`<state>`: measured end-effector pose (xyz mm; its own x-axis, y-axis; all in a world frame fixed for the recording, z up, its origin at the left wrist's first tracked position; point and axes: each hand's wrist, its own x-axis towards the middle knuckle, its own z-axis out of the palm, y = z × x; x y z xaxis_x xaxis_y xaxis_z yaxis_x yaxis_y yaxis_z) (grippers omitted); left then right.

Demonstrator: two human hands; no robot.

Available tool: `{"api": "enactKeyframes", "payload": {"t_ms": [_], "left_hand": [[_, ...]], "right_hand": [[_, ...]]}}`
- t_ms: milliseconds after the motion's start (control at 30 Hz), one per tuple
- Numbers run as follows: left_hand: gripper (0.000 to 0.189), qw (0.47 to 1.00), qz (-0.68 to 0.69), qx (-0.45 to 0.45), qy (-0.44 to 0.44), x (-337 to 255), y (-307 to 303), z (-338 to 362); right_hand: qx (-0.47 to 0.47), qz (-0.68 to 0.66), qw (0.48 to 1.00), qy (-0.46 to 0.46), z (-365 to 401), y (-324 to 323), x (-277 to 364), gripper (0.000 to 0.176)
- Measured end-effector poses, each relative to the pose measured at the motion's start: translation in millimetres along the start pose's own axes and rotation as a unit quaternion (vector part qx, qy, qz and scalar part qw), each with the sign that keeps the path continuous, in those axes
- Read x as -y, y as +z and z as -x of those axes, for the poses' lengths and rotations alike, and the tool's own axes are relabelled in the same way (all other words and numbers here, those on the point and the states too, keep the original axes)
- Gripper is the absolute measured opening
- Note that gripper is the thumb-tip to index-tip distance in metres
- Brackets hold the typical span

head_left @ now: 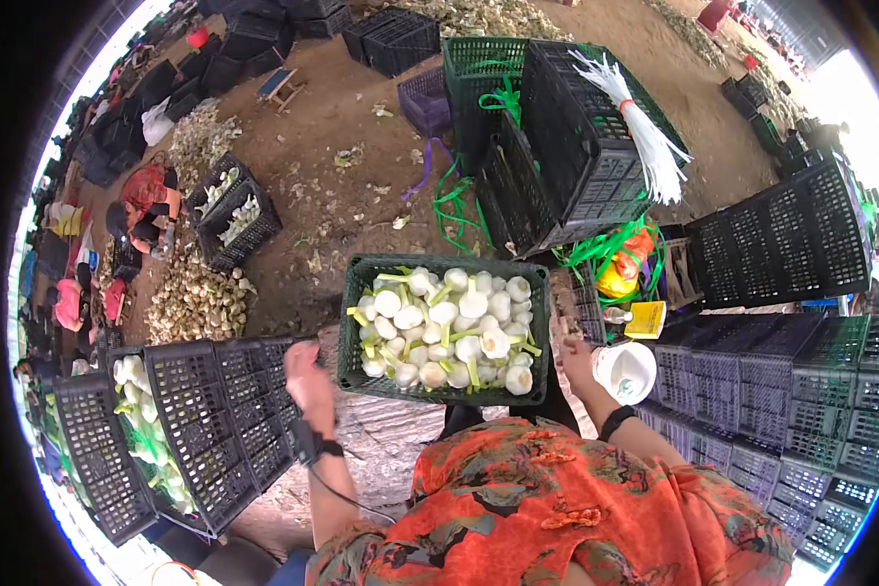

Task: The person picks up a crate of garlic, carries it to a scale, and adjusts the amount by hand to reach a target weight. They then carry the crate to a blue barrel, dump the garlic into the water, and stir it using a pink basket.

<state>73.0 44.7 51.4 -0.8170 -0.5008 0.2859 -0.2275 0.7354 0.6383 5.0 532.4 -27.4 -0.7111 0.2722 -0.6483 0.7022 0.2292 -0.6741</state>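
Note:
A dark green plastic crate (346, 337) full of trimmed white garlic bulbs (446, 327) with short pale green stems stands right in front of me. Just off its left side is my left hand (310, 379), holding nothing, fingers loosely extended. On the opposite side my right hand (576, 365) is open near the crate's right edge, its fingers apart and pointing forward. A white bucket (627, 374) with something pale inside sits close beside my right wrist. Both wrists wear dark bands.
Stacked black crates (801, 391) fill the right side. More crates (227, 420), some holding garlic, stand at left. Ahead are a large black crate (596, 146) with white strips (645, 142) on it and green straps (454, 210). A person (146, 210) crouches by a garlic pile (200, 303).

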Motion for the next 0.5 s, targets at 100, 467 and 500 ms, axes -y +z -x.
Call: {"api": "enactKeyframes", "payload": {"t_ms": [100, 467, 500], "left_hand": [[0.062, 0.861, -0.337, 0.105, -0.367, 71, -13, 62], [0.027, 0.583, 0.555, -0.019, -0.593, 88, 78, 88], [0.027, 0.582, 0.553, -0.016, -0.596, 101, 79, 92]], "right_hand": [[0.187, -0.047, 0.973, 0.125, -4, -2, -69, 0.024], [-0.006, -0.322, 0.938, 0.131, 58, 39, -120, 0.006], [0.004, -0.307, 0.943, 0.125, 65, 41, -120, 0.007]]}}
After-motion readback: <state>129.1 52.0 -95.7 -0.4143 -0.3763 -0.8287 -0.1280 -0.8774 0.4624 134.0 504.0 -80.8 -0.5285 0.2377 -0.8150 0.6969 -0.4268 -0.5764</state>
